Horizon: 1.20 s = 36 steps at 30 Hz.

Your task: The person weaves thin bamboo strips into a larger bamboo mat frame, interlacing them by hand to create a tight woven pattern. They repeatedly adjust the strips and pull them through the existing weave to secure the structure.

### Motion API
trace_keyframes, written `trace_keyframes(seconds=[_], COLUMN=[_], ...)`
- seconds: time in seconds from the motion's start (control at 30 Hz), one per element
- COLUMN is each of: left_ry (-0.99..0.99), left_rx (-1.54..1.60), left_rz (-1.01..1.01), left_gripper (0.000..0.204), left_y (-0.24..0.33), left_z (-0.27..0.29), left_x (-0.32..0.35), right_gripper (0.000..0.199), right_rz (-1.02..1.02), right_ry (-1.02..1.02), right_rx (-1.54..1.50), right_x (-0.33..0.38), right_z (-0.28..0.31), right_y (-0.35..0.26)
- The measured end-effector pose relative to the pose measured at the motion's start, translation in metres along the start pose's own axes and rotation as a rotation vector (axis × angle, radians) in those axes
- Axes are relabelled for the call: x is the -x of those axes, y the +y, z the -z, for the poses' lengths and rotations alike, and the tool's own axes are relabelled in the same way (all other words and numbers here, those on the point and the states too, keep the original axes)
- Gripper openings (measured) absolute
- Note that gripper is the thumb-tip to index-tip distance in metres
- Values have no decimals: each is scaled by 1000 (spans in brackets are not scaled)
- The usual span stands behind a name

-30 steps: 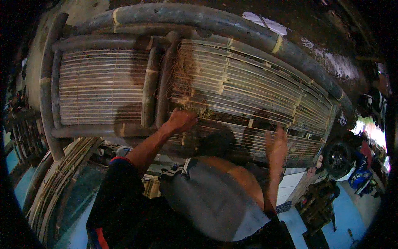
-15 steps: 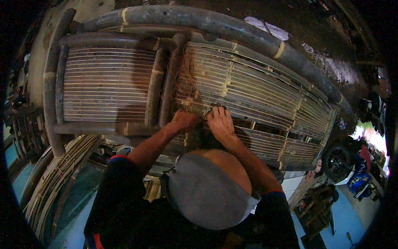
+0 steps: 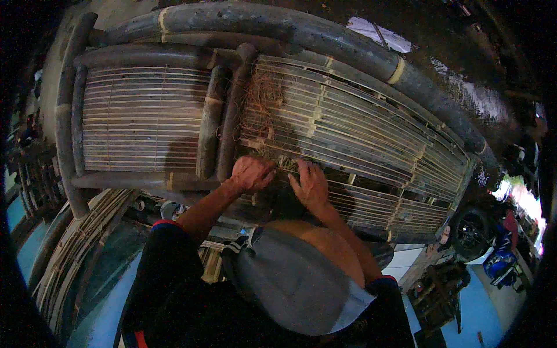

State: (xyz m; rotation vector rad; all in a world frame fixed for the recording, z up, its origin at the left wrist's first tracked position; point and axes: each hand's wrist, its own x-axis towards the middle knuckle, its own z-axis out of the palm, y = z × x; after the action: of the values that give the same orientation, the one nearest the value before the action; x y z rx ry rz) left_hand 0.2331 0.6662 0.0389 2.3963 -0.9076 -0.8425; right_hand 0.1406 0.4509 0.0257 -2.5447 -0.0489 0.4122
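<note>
A bamboo bench fills the upper view, with thin pale slats (image 3: 371,127) across its right part. My left hand (image 3: 253,173) is closed over the near slats beside a dark bamboo crosspiece (image 3: 234,110). What its fingers hold is hidden. My right hand (image 3: 311,184) lies a little to the right, fingers lightly bent and thumb spread away from them. Between the two hands sits a small tuft of straw-coloured fibre (image 3: 285,163), close to the fingertips of both. Just beyond the left hand, a loose tangle of reddish-brown string (image 3: 259,107) rests on the slats.
A slatted bamboo panel (image 3: 139,122) is framed at the left. Thick bamboo poles (image 3: 325,32) run along the far side. Several long split strips (image 3: 78,243) lean at lower left. At right stand a black wheel (image 3: 473,232) and a dark wooden object (image 3: 438,290).
My left hand has shifted slightly left and turned, showing more of its back. My right hand has moved a little down, its thumb now standing apart from the fingers. The view has shifted slightly.
</note>
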Motion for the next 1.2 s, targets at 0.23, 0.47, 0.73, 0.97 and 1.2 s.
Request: trace_keyframes(seconds=[0.23, 0.47, 0.73, 0.97, 1.2], left_ry=[91, 35, 3, -44, -96], left_rx=[-35, 17, 33, 75, 11], left_rz=[-66, -32, -28, 24, 62], left_gripper=[22, 22, 22, 21, 20], left_y=[-4, 1, -5, -1, -1], left_z=[-10, 2, -3, 5, 2], left_x=[0, 2, 2, 3, 2], right_gripper=[62, 43, 22, 11, 26], right_rz=[-2, -133, -77, 84, 306], right_ry=[-17, -254, -252, -73, 72], right_rx=[254, 99, -100, 229, -61], right_x=[3, -17, -17, -2, 13], right_z=[-2, -2, -5, 48, 93], right_y=[-12, -5, -3, -27, -57])
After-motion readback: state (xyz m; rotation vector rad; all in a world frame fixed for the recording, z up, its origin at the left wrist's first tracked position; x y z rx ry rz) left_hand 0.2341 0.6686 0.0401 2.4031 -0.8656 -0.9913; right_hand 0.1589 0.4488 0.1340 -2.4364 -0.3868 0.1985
